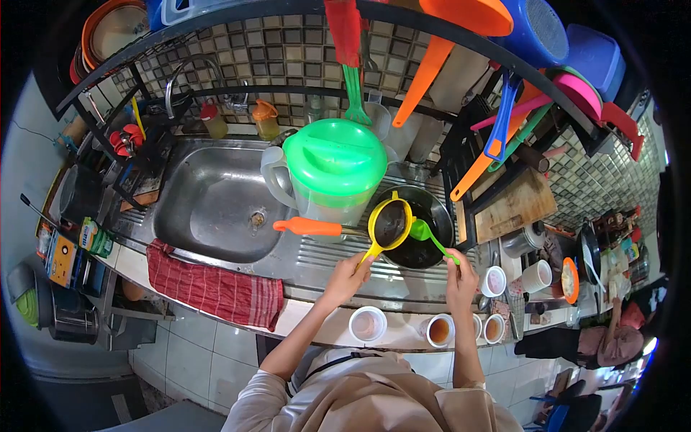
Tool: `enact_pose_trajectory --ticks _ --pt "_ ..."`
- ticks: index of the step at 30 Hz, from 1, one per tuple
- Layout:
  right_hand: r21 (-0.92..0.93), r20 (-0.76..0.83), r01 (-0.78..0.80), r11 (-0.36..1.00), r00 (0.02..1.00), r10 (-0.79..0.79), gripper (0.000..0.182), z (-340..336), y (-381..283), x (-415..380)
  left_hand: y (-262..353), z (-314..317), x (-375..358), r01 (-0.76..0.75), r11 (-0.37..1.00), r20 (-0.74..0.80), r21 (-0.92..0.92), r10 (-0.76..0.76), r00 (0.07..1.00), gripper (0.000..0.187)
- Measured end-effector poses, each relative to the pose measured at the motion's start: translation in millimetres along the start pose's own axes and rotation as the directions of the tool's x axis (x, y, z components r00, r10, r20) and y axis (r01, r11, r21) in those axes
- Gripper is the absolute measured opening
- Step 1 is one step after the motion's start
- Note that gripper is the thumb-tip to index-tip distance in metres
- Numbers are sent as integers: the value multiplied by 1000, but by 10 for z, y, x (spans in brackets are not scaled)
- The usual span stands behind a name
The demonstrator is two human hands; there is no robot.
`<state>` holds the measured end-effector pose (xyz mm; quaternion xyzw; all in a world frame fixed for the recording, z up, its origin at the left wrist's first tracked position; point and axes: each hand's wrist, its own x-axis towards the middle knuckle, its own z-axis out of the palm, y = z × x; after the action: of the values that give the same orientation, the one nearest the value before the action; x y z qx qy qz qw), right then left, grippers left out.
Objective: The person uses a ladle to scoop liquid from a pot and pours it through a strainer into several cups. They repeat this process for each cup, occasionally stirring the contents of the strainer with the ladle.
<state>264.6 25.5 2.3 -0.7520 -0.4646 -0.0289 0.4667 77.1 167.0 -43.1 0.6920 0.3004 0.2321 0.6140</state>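
Observation:
My left hand (348, 277) is closed round the handle of a yellow strainer (391, 223), whose mesh bowl looks dark inside. The strainer is over the left part of a dark pan (437, 252) holding dark liquid. My right hand (461, 276) grips the handle of a green ladle (421, 230), its head beside the strainer's rim and above the pan. An orange handle (309, 227) lies to the left of the pan. Behind it stands a large clear pitcher with a green lid (335, 157). Near the counter's front edge are a whitish cup (368, 325) and a cup of reddish-brown liquid (438, 331).
A steel sink (216, 198) is at the left, with a red cloth (216, 284) on the counter edge. Utensils hang from a rack overhead. At the right are a cutting board (515, 205), a lidded pot (523, 240) and more cups. Another person (612, 345) stands far right.

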Motion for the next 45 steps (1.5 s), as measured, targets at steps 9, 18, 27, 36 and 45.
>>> enact_pose_trajectory --ticks 9,18,27,36,45 --pt "227 -127 -226 947 957 259 16 18 194 -29 -1 37 -19 -31 971 -69 237 49 996 30" --pt "396 -168 -228 890 935 314 16 -107 147 67 58 43 -13 -173 841 -170 513 296 940 31" --pt "382 -228 -145 913 942 245 16 -182 45 202 76 29 -38 -182 751 -147 634 348 926 33" --pt "397 -250 -53 917 955 163 16 -131 -161 324 270 -27 -15 -153 692 -55 706 269 962 33" --pt "468 -160 -38 883 979 127 16 -12 -276 268 302 -49 12 -181 670 -17 720 278 960 34"
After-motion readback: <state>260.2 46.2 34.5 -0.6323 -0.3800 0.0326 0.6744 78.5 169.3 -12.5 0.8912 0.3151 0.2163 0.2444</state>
